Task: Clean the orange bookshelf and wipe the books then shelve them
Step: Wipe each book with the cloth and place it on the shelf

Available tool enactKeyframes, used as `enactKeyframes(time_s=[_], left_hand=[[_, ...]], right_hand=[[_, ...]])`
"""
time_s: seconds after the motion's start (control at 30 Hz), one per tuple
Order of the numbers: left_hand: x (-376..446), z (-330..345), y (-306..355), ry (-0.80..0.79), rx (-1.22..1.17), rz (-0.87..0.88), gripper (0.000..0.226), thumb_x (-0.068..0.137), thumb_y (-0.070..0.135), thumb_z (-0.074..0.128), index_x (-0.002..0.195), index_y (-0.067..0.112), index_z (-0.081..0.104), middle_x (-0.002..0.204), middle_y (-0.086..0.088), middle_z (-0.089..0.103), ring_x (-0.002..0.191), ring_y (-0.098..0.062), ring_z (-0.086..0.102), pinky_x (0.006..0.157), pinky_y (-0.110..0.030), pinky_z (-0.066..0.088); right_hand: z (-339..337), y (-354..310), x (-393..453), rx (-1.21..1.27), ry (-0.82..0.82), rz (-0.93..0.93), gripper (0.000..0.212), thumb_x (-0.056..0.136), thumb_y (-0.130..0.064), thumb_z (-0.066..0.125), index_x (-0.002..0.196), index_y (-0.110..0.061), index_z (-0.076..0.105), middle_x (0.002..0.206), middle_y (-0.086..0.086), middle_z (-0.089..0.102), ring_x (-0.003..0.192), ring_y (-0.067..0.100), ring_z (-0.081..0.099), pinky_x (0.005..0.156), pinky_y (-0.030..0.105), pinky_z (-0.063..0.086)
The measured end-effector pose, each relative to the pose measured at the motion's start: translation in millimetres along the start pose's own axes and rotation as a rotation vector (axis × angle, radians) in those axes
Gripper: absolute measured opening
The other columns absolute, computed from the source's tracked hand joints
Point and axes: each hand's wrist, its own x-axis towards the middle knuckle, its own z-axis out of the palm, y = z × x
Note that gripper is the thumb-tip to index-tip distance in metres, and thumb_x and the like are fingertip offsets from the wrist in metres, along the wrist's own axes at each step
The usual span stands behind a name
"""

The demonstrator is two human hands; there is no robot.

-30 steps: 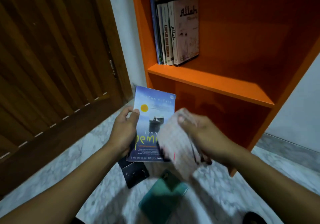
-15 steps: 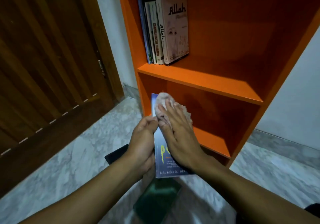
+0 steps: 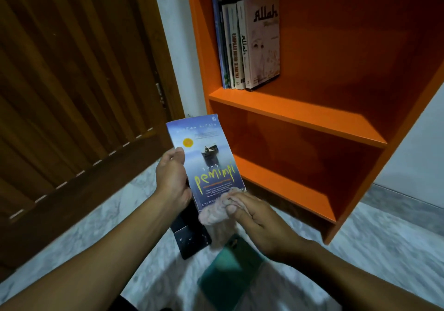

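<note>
Where it topped the book (image 3: 206, 161): cloth (image 3: 216, 211) (lower).

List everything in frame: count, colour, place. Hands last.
"Pemimpi" paperback: 1, blue cover, yellow title, held upright in front of the bookshelf.
cloth: 1, pale pink, at the paperback's lower edge.
bookshelf: 1, orange, right of the door.
shelved books: about 5, white, cream, blue, upright at the upper shelf's left end.
black book: 1, on the floor below the paperback.
green book: 1, on the floor, bottom centre.
door: 1, brown wood, left.
floor: grey-white marble.
left hand: grips the paperback's left edge.
right hand: holds the cloth against the cover.
</note>
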Motion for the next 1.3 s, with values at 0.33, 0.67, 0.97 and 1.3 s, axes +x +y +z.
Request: enactKeyframes(time_s=[0.33, 0.67, 0.97, 1.3], left_hand=[[-16, -1, 8, -0.294, 0.244, 0.293, 0.011, 0.103, 0.016, 0.049, 0.106, 0.013, 0.06, 0.093, -0.008, 0.074, 0.073, -0.022, 0.069, 0.064, -0.032, 0.055], [-40, 5, 26, -0.609, 0.719, 0.548, 0.021, 0.1, 0.012, 0.054, 0.119, 0.019, 0.058, 0.106, 0.007, 0.074, 0.093, -0.01, 0.072, 0.073, -0.025, 0.056], [-5, 46, 78, -0.517, 0.906, 0.505, 0.021, 0.089, 0.005, 0.069, 0.09, 0.026, 0.064, 0.078, -0.001, 0.056, 0.079, -0.028, 0.066, 0.071, -0.045, 0.063], [72, 167, 84, -0.456, 0.721, 0.574, 0.018, 0.09, 0.002, 0.066, 0.084, 0.01, 0.05, 0.074, -0.008, 0.047, 0.068, -0.022, 0.048, 0.057, -0.045, 0.054]], right_hand=[[-57, 9, 18, -0.114, 0.206, 0.355, 0.04, 0.091, -0.061, 0.051, 0.086, -0.022, 0.059, 0.071, -0.01, 0.058, 0.066, 0.006, 0.052, 0.062, 0.032, 0.038], [-73, 5, 28, 0.452, 0.142, 0.375, 0.03, 0.094, -0.022, 0.065, 0.124, -0.025, 0.065, 0.122, 0.001, 0.071, 0.117, 0.026, 0.065, 0.107, 0.053, 0.045], [-144, -54, 81, 0.256, 0.196, 0.258, 0.024, 0.099, -0.015, 0.058, 0.122, -0.022, 0.064, 0.116, 0.002, 0.073, 0.107, 0.026, 0.069, 0.098, 0.053, 0.051], [-205, -68, 145, 0.151, 0.742, 0.225, 0.036, 0.086, -0.029, 0.07, 0.114, -0.037, 0.049, 0.1, 0.0, 0.064, 0.093, 0.024, 0.067, 0.088, 0.053, 0.055]])
